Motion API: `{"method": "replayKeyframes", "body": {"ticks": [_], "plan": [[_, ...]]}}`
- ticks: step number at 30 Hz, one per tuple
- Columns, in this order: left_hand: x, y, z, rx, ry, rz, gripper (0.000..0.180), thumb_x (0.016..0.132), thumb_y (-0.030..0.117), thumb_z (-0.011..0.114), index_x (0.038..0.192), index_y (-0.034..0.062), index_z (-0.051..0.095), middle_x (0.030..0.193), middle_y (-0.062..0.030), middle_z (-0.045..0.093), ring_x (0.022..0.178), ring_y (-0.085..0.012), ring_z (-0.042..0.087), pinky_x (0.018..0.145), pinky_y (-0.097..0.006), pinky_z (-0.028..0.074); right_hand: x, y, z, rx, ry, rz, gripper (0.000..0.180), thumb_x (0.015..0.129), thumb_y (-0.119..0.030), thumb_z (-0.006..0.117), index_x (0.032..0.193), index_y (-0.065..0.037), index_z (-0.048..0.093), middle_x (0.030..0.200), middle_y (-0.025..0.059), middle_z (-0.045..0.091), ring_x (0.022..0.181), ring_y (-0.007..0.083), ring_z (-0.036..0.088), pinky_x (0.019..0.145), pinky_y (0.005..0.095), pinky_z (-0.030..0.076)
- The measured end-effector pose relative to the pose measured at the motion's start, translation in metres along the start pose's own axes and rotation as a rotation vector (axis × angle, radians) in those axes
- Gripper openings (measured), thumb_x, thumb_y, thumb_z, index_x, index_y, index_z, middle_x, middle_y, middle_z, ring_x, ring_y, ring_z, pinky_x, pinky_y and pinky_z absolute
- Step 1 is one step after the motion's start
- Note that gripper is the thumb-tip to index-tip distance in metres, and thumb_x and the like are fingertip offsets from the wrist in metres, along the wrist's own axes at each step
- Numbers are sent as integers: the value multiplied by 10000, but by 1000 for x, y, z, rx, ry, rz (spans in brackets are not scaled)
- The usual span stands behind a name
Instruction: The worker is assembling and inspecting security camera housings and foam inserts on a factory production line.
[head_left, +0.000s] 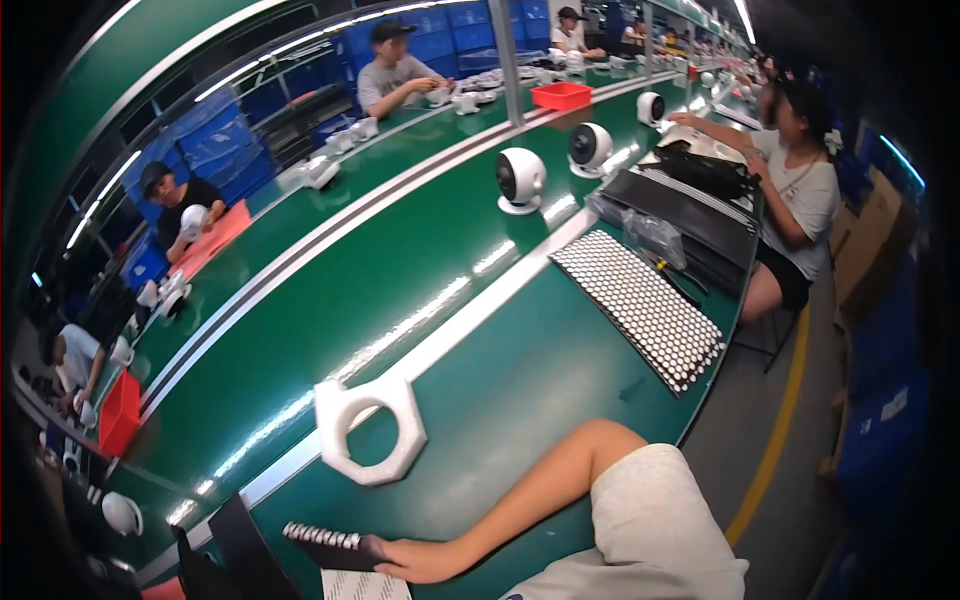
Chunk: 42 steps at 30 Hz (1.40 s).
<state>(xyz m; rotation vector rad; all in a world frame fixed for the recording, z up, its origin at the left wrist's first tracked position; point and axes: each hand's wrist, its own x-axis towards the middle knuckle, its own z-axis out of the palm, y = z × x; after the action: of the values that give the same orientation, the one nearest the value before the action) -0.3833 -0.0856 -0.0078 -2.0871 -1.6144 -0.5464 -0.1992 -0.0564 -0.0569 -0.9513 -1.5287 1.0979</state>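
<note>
My right forearm bends in from the lower right. My right hand (423, 561) is closed at the end of a black strip (335, 550) with a row of small white round pieces along its top edge. Beneath it lies a white sheet (365, 585) with faint printed rows. My left hand is not in view. Just beyond the strip, a white foam frame (403, 455) with a large round opening lies on the green bench.
White round-headed devices (521, 180) stand along the green conveyor (400, 270). A black sheet (640, 310) covered in white round pieces lies at the bench's right, near a plastic bag (652, 238). A co-worker (800, 190) sits beyond; others work across the conveyor near red bins (562, 96).
</note>
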Motion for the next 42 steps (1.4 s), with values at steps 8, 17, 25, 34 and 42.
{"method": "replayKeyframes", "body": {"ticks": [8, 17, 25, 34, 42], "plan": [[23, 3, -5, -404, 137, -229, 311, 844, 279, 461, 1036, 39, 507, 843, -148, 585, 743, -272, 578, 628, -352, 453, 2, -53, -28, 128, -263, -23, 685, 726, 39, 414, 1323, -108, 110, 1240, 174, 314, 1100, 319, 371, 903, 337, 311], [24, 4, -13, -554, -134, -474, 175, 806, 172, 520, 922, 50, 567, 768, -153, 577, 670, -272, 553, 596, -339, 426, 5, -42, -25, 141, -256, 13, 652, 748, -27, 466, 1300, -61, 122, 1087, 197, 473, 950, 333, 497, 803, 357, 392], [31, 1, -24, -396, -413, -460, 270, 787, 231, 506, 1039, 136, 487, 714, -154, 573, 659, -341, 543, 573, -426, 388, 11, -36, -24, 104, -309, -174, 616, 700, 44, 425, 1279, -95, 265, 1106, 166, 489, 963, 308, 507, 798, 342, 406], [30, -3, -19, -386, -436, -404, 275, 799, 274, 495, 1047, 157, 477, 664, -130, 558, 620, -338, 536, 551, -434, 373, 13, -45, -31, 23, -295, 22, 420, 801, -129, 476, 1111, 60, 266, 707, 196, 524, 621, 305, 537, 555, 354, 418], [28, -8, -10, -348, -420, -326, 282, 803, 290, 497, 1053, 159, 482, 653, -137, 560, 603, -347, 532, 538, -433, 370, 13, -34, -27, 23, -255, -40, 448, 799, -154, 486, 1120, 59, 257, 636, 192, 511, 570, 303, 526, 519, 350, 410]]}}
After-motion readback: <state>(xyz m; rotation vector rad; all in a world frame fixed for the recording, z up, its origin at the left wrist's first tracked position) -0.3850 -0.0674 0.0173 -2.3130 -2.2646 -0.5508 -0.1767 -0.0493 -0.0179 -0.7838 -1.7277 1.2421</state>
